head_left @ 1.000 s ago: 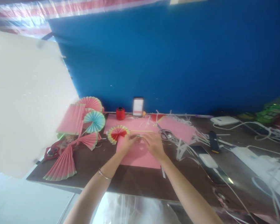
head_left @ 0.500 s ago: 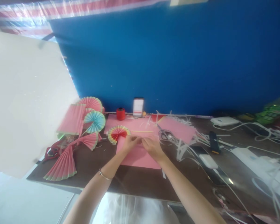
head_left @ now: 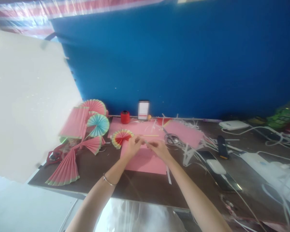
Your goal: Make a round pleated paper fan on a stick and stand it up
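Over a pink paper sheet (head_left: pixel 145 162), my left hand (head_left: pixel 134 145) and my right hand (head_left: pixel 160 149) meet with fingertips pinched close together. Between them is a small pale sliver, too small and blurred to name. Just left of my left hand lies a pleated paper fan (head_left: pixel 122 138), red at its centre with a yellow-green rim. A thin yellow strip (head_left: pixel 151 135) rests on the paper beyond my fingers. To the right of my right hand are scissors (head_left: pixel 172 139), beside another pink sheet (head_left: pixel 187 133).
Pink pleated fans (head_left: pixel 64 170) and a light-blue fan (head_left: pixel 99 125) lie at the left. A red thread spool (head_left: pixel 125 117) and a propped phone (head_left: pixel 143 111) stand at the back. White paper scraps (head_left: pixel 188 156), a dark tablet-like device (head_left: pixel 228 182) and cables (head_left: pixel 244 199) crowd the right.
My fingertips have drawn slightly apart, and a pale sliver now shows between them. The right hand has turned a little, uncovering more of a white strip near the table's front.
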### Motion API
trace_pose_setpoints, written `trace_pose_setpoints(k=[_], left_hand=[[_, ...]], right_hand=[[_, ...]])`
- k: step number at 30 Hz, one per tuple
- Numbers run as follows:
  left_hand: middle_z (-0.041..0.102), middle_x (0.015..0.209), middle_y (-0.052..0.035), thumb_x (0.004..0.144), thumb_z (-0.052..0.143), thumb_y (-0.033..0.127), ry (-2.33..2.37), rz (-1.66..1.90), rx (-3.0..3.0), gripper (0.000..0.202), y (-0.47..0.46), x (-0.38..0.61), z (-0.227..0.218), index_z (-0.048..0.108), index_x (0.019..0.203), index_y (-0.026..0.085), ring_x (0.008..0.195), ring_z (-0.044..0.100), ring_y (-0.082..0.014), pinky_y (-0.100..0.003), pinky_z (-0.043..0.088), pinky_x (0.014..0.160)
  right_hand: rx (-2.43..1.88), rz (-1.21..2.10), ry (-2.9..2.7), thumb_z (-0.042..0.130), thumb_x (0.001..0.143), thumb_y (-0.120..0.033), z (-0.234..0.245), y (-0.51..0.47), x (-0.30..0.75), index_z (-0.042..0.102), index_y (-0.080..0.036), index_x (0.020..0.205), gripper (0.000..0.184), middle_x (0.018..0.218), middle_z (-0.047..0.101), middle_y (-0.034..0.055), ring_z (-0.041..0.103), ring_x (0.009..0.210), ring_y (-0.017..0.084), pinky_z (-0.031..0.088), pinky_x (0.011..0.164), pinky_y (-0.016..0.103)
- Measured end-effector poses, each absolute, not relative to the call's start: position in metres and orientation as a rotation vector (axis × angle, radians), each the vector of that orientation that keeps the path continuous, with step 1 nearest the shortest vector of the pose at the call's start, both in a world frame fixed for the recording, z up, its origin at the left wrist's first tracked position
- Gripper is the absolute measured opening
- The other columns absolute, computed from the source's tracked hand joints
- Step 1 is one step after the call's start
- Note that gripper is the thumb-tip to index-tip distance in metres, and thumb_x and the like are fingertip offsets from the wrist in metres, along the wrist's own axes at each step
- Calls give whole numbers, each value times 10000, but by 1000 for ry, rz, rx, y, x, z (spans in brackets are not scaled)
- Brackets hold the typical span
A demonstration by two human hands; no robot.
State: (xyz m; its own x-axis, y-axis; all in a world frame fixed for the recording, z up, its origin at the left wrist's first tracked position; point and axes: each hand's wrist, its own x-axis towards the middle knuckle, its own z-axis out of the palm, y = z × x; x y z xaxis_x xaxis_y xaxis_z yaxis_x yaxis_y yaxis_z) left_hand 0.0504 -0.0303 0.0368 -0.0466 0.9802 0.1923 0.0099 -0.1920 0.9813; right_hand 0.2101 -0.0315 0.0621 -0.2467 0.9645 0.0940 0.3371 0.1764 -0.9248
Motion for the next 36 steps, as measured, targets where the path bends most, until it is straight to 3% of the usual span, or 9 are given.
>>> trace_pose_setpoints(k=[2,8,16,21,27,36], left_hand=[[693,807,-70,726,627,360,1105,1371,1244,365,-31,54,36,609,1023,150,747,661,-184,-301,524,708],[692,785,-73,678,657,432,1014,1244,1238,309,-28,53,31,675,753,133,803,649,-203,-325,523,780],[702,781,-102,629,722,397,885,1326,909,352,-23,51,27,693,804,93,796,668,-232,-403,520,815],[709,760,-86,575,769,389,861,1385,793,360,-21,48,28,702,791,109,756,673,-213,-377,525,794],[715,784,-93,519,810,374,883,1490,633,404,-14,39,31,704,808,113,775,675,-212,-366,514,807],[714,857,-108,550,804,348,853,1550,556,365,-11,36,34,682,802,113,840,675,-219,-338,509,816]], right_hand=[[-1255,1176,-1641,655,661,-470,66,-35,208,680,-158,644,314,501,589,2,498,386,112,299,305,200],[-1231,1302,-1563,644,684,-459,70,-42,207,679,-144,672,317,518,604,5,462,359,85,309,294,189],[-1235,1269,-1664,642,673,-360,64,-37,207,657,-146,585,232,447,566,-12,499,372,97,401,323,190],[-1236,1256,-1710,623,702,-378,60,-35,210,672,-133,667,252,527,617,5,549,416,103,450,361,192],[-1270,1252,-1775,621,723,-385,56,-32,216,665,-119,628,286,571,667,52,625,509,129,507,457,199],[-1234,1267,-1690,589,760,-446,51,-26,216,667,-129,743,327,710,696,91,659,605,155,544,489,229]])
